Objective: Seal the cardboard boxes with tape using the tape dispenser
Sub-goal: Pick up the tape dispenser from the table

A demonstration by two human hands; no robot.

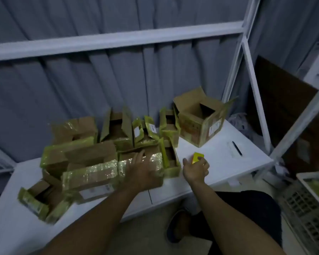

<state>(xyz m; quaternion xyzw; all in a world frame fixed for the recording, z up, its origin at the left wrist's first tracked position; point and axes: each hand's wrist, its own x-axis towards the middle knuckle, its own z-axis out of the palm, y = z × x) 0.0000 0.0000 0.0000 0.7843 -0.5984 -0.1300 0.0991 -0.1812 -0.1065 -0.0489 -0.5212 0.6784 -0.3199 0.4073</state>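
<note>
Many glossy-taped cardboard boxes, right hand gripping blocky yellow dispenser

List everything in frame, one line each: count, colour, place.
cardboard boxes: roughly ten, brown with yellow-green tape, clustered left and middle of the table
large open box: one, brown, apart at the table's back right
yellow object: one, small, in the right hand; may be the tape dispenser
table: one, white, under the boxes
shelf frame: one, white, behind and right
curtain: one, grey, backdrop
crate: one, white, lower right
left hand: one, flat on a taped box
right hand: one, grips the yellow object
</note>
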